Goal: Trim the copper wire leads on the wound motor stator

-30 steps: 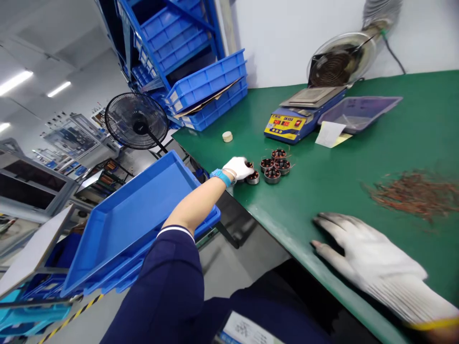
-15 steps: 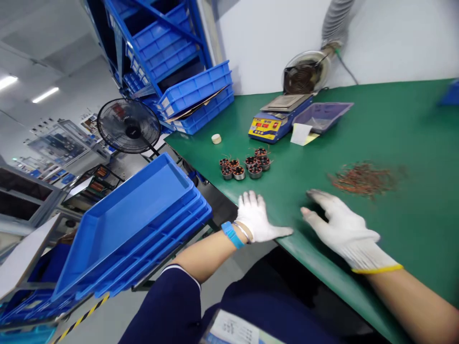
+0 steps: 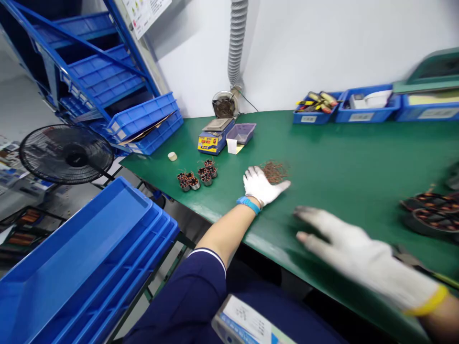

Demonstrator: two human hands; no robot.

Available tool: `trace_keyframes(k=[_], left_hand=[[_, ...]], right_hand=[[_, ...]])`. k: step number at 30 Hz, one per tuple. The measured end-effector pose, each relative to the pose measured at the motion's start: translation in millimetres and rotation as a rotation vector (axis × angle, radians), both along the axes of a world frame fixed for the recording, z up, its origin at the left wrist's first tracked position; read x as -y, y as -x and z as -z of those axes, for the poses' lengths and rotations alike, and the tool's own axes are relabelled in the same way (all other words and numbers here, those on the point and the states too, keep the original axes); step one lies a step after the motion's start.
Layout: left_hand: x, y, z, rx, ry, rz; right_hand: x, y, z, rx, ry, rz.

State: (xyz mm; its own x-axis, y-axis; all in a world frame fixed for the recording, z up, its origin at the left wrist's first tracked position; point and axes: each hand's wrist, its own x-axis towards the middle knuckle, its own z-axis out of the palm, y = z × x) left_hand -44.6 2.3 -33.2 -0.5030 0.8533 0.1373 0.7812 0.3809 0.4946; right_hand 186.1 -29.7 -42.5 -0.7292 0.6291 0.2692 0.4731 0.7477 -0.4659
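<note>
My left hand (image 3: 261,185), in a white glove with a blue wristband, lies flat and open on the green table (image 3: 340,153), its fingers next to a small heap of copper wire scraps (image 3: 274,170). My right hand (image 3: 353,252), also gloved, rests open on the table nearer to me, blurred. Neither hand holds anything. A cluster of several small copper-wound stators (image 3: 196,176) stands on the table to the left of my left hand. Larger wound stators (image 3: 432,211) lie at the right edge.
A yellow and blue solder pot (image 3: 213,136) stands under a grey exhaust hose (image 3: 236,43), beside a purple tray (image 3: 244,133). Blue bins (image 3: 362,107) line the back wall. Stacked blue trays (image 3: 82,267) sit lower left, a black fan (image 3: 66,154) beyond, blue shelving (image 3: 100,71) behind.
My left hand left the small stators, drew back, then slid right to the wire scraps. The view swung right, bringing the back bins and the larger stators into sight.
</note>
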Motion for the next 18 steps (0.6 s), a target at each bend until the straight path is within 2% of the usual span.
trace_keyframes(k=[2,3,5,9,11,12,14,15,16,18], left_hand=[[1,5,-1.5,0.155,-0.128,-0.076],[4,8,-2.5,0.202,-0.169,-0.112],[15,15,-4.1,0.228,-0.215,-0.163],[54,29,-5.0,0.252,-0.314,-0.218],[77,42,-5.5,0.26,-0.362,-0.251],[88,50,-5.9,0.265,-0.383,-0.269],[105,68,-6.9,0.273,-0.414,-0.3],[111,77,-7.3,0.275,-0.423,-0.313],[115,85,-7.7,0.275,-0.426,-0.323],[119,96,-8.9,0.261,-0.413,-0.339]], right_hand=[[33,3,13.0,0.026,-0.138,-0.149],[40,9,18.6,0.055,-0.199,-0.196],[33,30,25.0,0.11,-0.264,-0.229],[-23,79,15.8,0.122,-0.21,-0.09],[-37,80,6.9,0.096,-0.182,0.053],[-33,72,4.1,0.084,-0.173,0.12],[-6,44,4.7,0.057,-0.188,0.171],[15,28,8.2,0.039,-0.214,0.115],[37,13,13.2,-0.01,-0.275,-0.006],[72,-3,24.8,-0.032,-0.419,-0.158]])
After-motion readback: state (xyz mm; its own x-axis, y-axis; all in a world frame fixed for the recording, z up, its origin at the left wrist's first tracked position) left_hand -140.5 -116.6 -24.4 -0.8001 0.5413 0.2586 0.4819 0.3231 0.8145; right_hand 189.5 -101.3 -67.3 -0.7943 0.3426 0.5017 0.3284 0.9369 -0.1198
